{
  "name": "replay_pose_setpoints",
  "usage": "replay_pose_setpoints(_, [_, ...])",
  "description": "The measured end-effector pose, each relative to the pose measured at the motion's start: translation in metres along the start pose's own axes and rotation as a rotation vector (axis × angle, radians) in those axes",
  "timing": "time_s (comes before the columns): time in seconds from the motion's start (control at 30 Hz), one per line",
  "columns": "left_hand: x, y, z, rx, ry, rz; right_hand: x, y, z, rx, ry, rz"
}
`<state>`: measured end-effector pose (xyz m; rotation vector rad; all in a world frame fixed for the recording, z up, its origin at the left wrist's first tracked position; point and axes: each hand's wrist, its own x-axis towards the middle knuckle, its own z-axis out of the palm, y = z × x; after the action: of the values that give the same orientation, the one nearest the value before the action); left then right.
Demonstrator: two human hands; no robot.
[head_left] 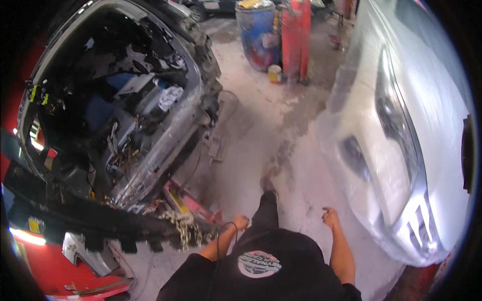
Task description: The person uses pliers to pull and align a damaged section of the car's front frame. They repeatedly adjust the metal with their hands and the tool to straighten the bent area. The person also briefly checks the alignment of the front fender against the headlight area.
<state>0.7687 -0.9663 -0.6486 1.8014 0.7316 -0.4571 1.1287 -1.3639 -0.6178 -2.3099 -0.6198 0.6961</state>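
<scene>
Left grip closed near chain; right hand open, empty.

You are standing on a pale concrete floor that is showing dust and dark stains down its middle. To your left a stripped vehicle shell is sitting with its rear open, wiring and loose parts lying exposed inside. To your right a silver car is standing wrapped in clear plastic sheeting. At the far end a blue drum is standing just beside a red upright post, with a small yellow can resting on the floor near both. Overhead light is glaring off the sheeting.
</scene>
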Motion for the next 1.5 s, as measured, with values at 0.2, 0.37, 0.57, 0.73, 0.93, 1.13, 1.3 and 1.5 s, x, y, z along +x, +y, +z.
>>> replay_pose_setpoints(0.2, [0.092,0.030,-0.092,-0.118,0.076,-0.276,0.097,-0.040,0.042,-0.125,-0.297,0.031])
replay_pose_setpoints(0.37, [0.177,0.143,-0.187,-0.210,0.128,-0.137,0.186,0.077,-0.008,-0.125,-0.221,0.274])
replay_pose_setpoints(0.57, [0.190,0.185,-0.334,-0.393,0.513,-0.129,0.343,-0.144,0.009,-0.049,0.022,-0.084])
replay_pose_setpoints(0.73, [0.192,0.194,-0.346,-0.299,0.596,-0.153,0.437,-0.196,-0.003,-0.198,0.052,-0.173])
replay_pose_setpoints(0.93, [0.199,0.169,-0.345,-0.207,0.691,-0.341,0.596,-0.208,-0.008,-0.287,-0.169,-0.075])
replay_pose_setpoints(1.13, [0.276,0.295,-0.424,-0.249,0.756,-0.388,0.764,-0.255,-0.020,-0.297,-0.261,-0.208])
replay_pose_setpoints(1.3, [0.344,0.431,-0.492,-0.112,0.747,-0.187,0.859,-0.340,-0.064,-0.253,-0.366,-0.333])
replay_pose_setpoints(1.5, [0.400,0.519,-0.556,-0.232,0.758,-0.117,0.949,-0.368,-0.077,-0.344,-0.464,-0.346])
